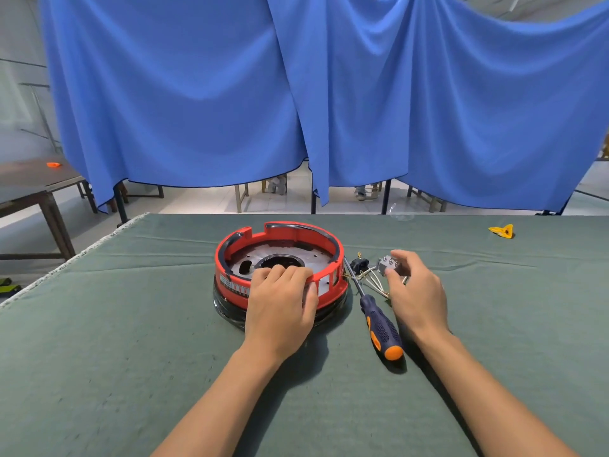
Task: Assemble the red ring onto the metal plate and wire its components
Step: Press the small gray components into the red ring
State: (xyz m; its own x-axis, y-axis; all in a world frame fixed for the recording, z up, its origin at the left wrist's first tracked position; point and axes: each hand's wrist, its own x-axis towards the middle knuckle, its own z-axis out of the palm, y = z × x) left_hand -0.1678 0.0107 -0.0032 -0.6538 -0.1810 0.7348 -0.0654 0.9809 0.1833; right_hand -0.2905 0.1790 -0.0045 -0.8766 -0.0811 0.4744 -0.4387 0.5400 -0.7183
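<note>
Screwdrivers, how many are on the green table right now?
1. The screwdriver lies on the green table between the red ring and the right hand, its orange-tipped handle toward the person. Others may be hidden behind the ring.

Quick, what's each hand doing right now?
Left hand: grips the red ring's near rim.
Right hand: pinches a small grey wired part.

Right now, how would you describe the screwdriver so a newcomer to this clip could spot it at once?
Start at the red ring in the middle of the green table cloth. Just to its right, between the two hands, the screwdriver lies on the cloth, tip toward the ring. It is the only long tool there, with a dark blue handle and orange end cap.
</note>
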